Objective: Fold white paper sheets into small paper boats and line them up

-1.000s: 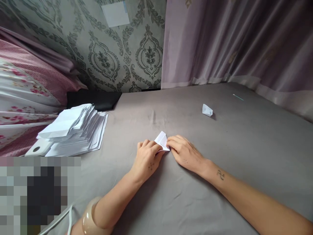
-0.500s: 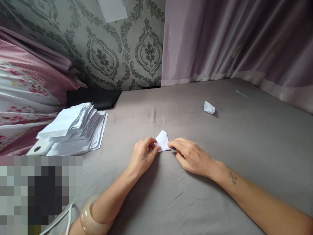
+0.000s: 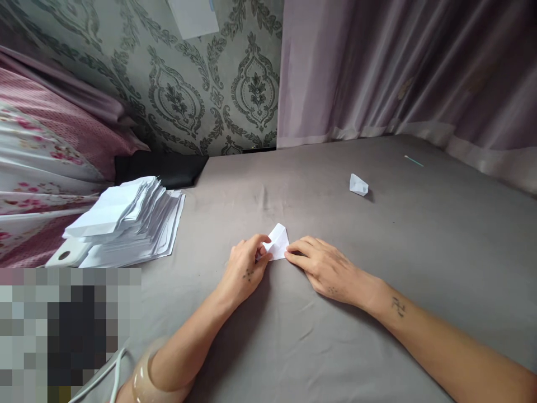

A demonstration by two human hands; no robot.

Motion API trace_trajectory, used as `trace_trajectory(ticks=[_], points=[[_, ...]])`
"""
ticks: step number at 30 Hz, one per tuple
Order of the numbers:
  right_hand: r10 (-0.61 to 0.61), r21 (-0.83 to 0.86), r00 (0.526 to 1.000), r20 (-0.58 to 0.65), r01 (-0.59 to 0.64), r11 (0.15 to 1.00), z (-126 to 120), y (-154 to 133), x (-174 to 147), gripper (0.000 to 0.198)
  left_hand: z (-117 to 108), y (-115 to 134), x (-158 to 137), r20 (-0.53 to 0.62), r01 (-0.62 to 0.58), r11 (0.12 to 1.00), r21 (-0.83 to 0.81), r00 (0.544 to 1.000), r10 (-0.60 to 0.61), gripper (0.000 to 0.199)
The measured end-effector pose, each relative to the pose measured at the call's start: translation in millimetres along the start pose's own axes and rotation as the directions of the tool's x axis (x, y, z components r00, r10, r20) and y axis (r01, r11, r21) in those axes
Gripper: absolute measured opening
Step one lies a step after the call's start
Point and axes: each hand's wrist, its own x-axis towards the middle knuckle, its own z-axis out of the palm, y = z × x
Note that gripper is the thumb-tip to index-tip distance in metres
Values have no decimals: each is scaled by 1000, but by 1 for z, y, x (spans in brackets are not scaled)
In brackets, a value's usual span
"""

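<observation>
On the grey cloth (image 3: 319, 347), I've got the right hand (image 3: 323, 268) newly pinching the small white folded paper (image 3: 278, 246). Left hand (image 3: 248, 264) (thumb and forefinger parted, others unclear) touches too, likely steadying it.

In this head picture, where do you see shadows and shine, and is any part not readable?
Head view: shadow falls on the grey cloth beside the left forearm; head view: the bangle has bright glints; head view: pixel blocks hide the lower-left corner.
</observation>
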Motion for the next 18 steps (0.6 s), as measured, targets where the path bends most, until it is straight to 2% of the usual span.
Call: trace_trajectory(ticks=[3,6,8,11,14,18], points=[[56,-24,998,-5,-57,998,1,-11,3,37,0,-3,6,-46,-94,989,116,994,100,17],[114,-22,992,-58,-116,993,3,-23,6,28,-1,-7,16,-97,-218,928,302,961,258,20],[139,0,984,-112,-140,990,5,-28,8,24,-1,-8,19,-80,-291,888,357,937,339,21],[134,39,981,-144,-129,991,7,-28,8,27,-2,-8,16,32,-409,847,340,905,425,26],[106,70,987,-123,-98,993,7,-20,11,27,-1,-3,8,122,-444,836,323,895,429,30],[104,192,993,-59,-91,977,-1,-2,25,23,3,1,9,39,-326,903,280,944,328,26]])
